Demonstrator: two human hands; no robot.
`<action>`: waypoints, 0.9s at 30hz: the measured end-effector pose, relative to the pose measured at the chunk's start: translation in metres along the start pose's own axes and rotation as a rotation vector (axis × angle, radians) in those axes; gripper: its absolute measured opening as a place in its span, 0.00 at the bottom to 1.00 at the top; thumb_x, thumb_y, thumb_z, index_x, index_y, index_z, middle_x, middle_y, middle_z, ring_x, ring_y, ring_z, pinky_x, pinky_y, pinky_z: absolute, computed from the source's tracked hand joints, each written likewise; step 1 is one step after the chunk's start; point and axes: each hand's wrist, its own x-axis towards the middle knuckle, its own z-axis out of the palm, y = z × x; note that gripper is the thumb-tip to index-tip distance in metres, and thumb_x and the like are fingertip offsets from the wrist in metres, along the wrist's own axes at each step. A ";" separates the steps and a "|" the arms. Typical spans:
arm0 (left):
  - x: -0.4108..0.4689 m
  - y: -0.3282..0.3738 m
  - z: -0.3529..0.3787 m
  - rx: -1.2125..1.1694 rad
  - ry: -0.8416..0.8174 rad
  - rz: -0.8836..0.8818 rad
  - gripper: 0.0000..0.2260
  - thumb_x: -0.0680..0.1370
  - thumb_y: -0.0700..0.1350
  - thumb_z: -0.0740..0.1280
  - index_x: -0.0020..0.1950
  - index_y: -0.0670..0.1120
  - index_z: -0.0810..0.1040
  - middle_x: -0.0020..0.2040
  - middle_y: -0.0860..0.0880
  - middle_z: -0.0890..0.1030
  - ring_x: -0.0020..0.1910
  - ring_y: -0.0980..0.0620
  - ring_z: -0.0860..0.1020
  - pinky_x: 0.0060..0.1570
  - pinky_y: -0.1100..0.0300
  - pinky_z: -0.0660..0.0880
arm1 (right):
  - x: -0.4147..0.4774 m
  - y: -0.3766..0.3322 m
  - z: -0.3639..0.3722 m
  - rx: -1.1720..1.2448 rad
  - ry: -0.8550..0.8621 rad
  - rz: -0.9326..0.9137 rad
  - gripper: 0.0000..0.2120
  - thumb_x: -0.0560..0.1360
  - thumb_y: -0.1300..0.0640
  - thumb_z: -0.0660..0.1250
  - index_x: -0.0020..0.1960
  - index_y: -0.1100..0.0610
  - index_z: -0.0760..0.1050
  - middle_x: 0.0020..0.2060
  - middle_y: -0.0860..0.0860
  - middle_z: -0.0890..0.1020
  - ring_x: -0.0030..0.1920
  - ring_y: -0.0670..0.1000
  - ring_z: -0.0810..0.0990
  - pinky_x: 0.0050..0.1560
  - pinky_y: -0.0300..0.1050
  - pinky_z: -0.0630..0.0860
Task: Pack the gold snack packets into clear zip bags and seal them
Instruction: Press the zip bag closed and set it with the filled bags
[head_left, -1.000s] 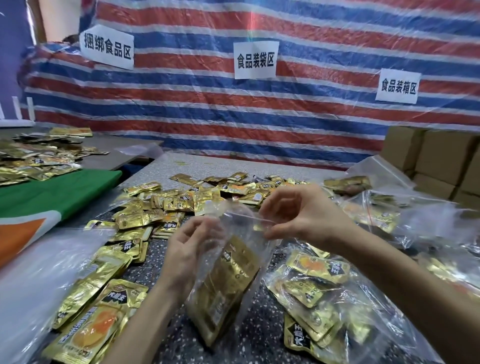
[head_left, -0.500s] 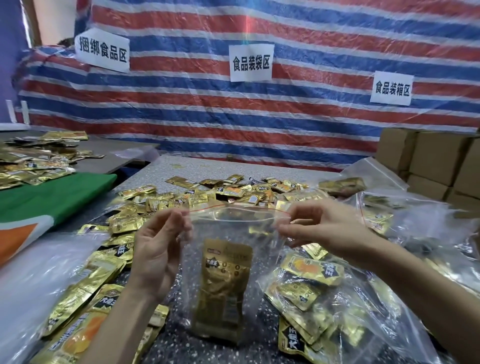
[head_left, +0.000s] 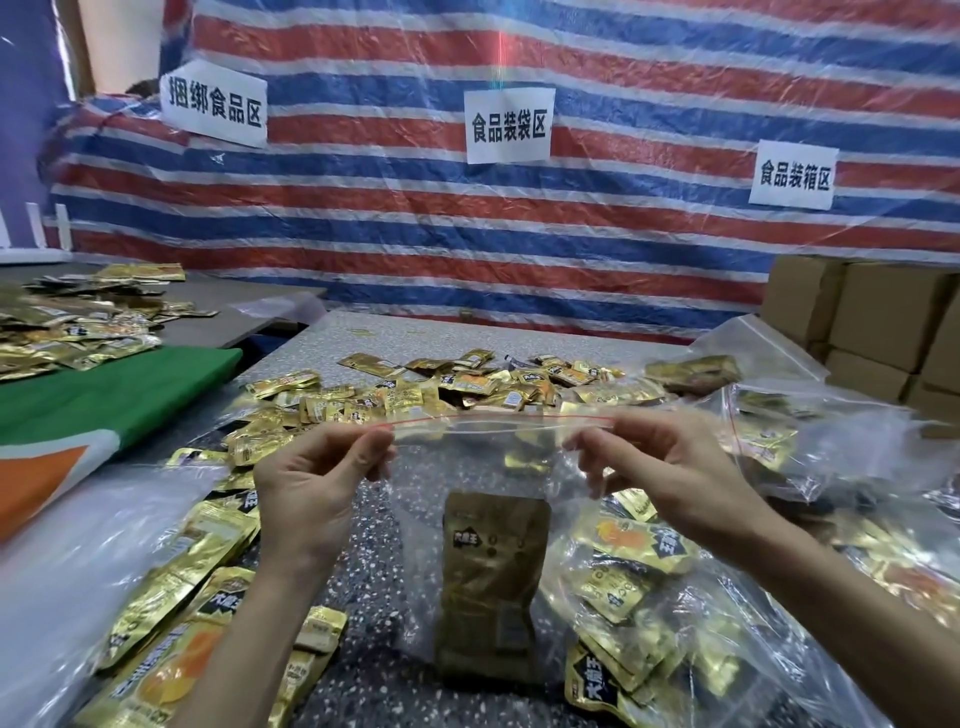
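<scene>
The bag (head_left: 483, 467) hung upright in front of the person, above the table (head_left: 374, 551), with its zip strip (head_left: 498, 420) pulled out straight and level between the two hands. One gold packet (head_left: 493, 582) stood inside at the bottom, well below the strip. The left hand (head_left: 311, 488) pinched the strip's left end between thumb and curled fingers. The right hand (head_left: 670, 467) pinched the right end the same way. Whether the two sides of the strip were already pressed together could not be told.

The step in hand looked like sealing. To do it well, the strip probably needed to be kept taut and flat while one hand's thumb and forefinger ran along it from end to end, pressing firmly. The other hand would anchor its corner. The packet sat clear of the zip, so nothing seemed likely to catch in it. Squeezing out some air first might help the bag lie flat.

Loose packets (head_left: 467, 384) lay heaped on the table behind the bag and to the left. Filled bags (head_left: 639, 587) lay just beside it on the right. Farther off were a green cloth (head_left: 104, 400), cardboard boxes (head_left: 872, 322) and a striped tarp (head_left: 519, 234) as the back wall.
</scene>
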 end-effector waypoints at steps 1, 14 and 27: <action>0.000 -0.001 0.000 0.051 -0.001 0.022 0.05 0.70 0.49 0.75 0.43 0.50 0.87 0.37 0.49 0.84 0.35 0.54 0.81 0.38 0.64 0.79 | -0.001 0.001 0.000 0.007 0.017 -0.004 0.12 0.75 0.53 0.66 0.49 0.59 0.84 0.39 0.53 0.85 0.38 0.52 0.82 0.41 0.44 0.81; -0.011 0.009 0.014 0.171 -0.086 0.102 0.04 0.77 0.45 0.69 0.43 0.53 0.81 0.40 0.49 0.81 0.37 0.52 0.77 0.36 0.62 0.76 | 0.002 -0.011 0.015 -0.264 0.121 -0.055 0.16 0.71 0.44 0.67 0.58 0.46 0.79 0.49 0.41 0.83 0.51 0.40 0.81 0.50 0.36 0.76; -0.009 0.017 0.011 0.130 -0.233 0.093 0.03 0.75 0.46 0.70 0.43 0.53 0.83 0.37 0.54 0.80 0.36 0.56 0.76 0.37 0.65 0.74 | 0.055 -0.042 0.068 -0.486 -0.389 -0.268 0.10 0.78 0.52 0.70 0.57 0.53 0.82 0.54 0.45 0.83 0.56 0.39 0.78 0.54 0.23 0.69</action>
